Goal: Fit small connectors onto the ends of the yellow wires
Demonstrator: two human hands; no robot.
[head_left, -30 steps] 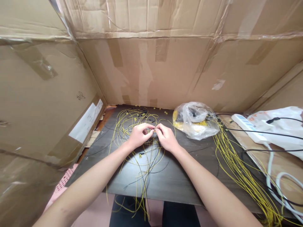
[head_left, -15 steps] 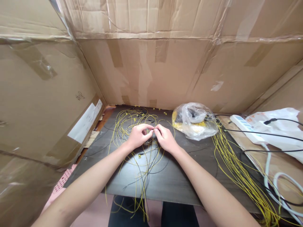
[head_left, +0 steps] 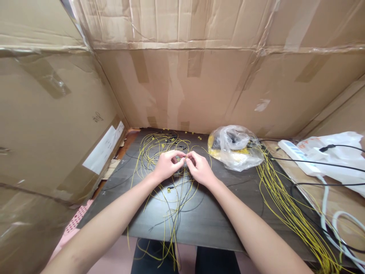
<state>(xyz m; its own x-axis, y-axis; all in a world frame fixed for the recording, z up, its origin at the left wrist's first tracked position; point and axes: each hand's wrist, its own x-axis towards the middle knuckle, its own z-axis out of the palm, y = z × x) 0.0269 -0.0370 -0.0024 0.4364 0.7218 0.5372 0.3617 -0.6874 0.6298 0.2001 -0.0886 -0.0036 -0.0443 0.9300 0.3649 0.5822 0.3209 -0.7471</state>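
My left hand [head_left: 167, 166] and my right hand [head_left: 200, 168] meet over the middle of the dark tabletop [head_left: 216, 213]. Thumb and forefinger of each are pinched together, fingertips almost touching. What they pinch is tiny and mostly covered by the fingers. Beneath and around them lies a loose tangle of thin yellow and black wires [head_left: 172, 217], some hanging over the front edge. Just below the hands rests a small black part with a yellow end [head_left: 170, 188]. Several black connector-like pieces [head_left: 172, 139] lie beyond the left hand among the wire loops.
A clear plastic bag [head_left: 236, 148] with black and yellow contents stands at the back right. A bundle of yellow wires [head_left: 288, 213] runs from it toward the front right. Farther right are a white power strip [head_left: 299, 156] and cords. Cardboard walls [head_left: 171, 91] enclose the table.
The hands stay nearly in place, with a slight shift of the right fingers at the pinch. The whole view has moved slightly.
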